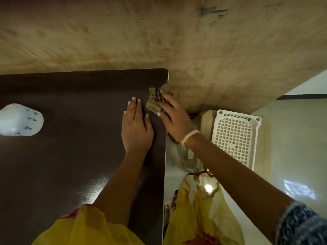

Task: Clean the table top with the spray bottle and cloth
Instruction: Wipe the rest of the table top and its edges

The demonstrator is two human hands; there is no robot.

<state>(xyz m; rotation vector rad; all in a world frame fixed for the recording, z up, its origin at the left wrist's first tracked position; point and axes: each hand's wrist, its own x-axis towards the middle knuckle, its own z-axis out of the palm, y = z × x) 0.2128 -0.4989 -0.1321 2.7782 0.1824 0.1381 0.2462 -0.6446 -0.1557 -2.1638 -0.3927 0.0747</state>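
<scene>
A dark brown table top (70,156) fills the left and centre of the head view. My right hand (174,117) presses a crumpled brown checked cloth (154,101) onto the table near its far right corner. My left hand (136,128) lies flat on the table just left of the cloth, fingers together, holding nothing. No spray bottle can be made out.
A white cup with blue marks (19,120) lies on the table at the left edge. Right of the table stand a white perforated plastic basket (237,137) and a clear bag on the pale floor. A stained beige wall (159,32) is behind. Yellow fabric (200,213) hangs below.
</scene>
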